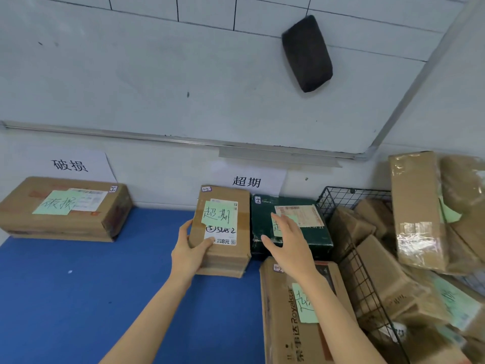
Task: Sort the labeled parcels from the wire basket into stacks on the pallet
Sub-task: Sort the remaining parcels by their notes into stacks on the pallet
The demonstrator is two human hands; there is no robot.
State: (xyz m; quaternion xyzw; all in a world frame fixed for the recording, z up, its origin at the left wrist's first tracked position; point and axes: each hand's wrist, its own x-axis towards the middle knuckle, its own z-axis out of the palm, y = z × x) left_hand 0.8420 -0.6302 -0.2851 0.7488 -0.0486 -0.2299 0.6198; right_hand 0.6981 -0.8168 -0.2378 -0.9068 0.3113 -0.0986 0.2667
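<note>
Left hand (189,250) grips the top parcel (241,214) of the middle stack on the pallet (78,298), thumb on top, fingers curled round its left edge. Right hand (286,240) is over the green parcel (265,222), fingers spread; contact unclear. Basket (351,195) stands right.

Right hand (286,240) covers most of the note (277,230) on the green parcel (265,222), so the writing is unreadable. Right forearm (324,306) hides part of the Royalstar box (283,327) label (304,308). Box cut off at bottom edge, basket (349,197) parcels (420,219) at right edge. Left hand (187,254): fingers (186,225) mostly out of sight at the stack (223,232) side. Shipping print too small to read.
</note>
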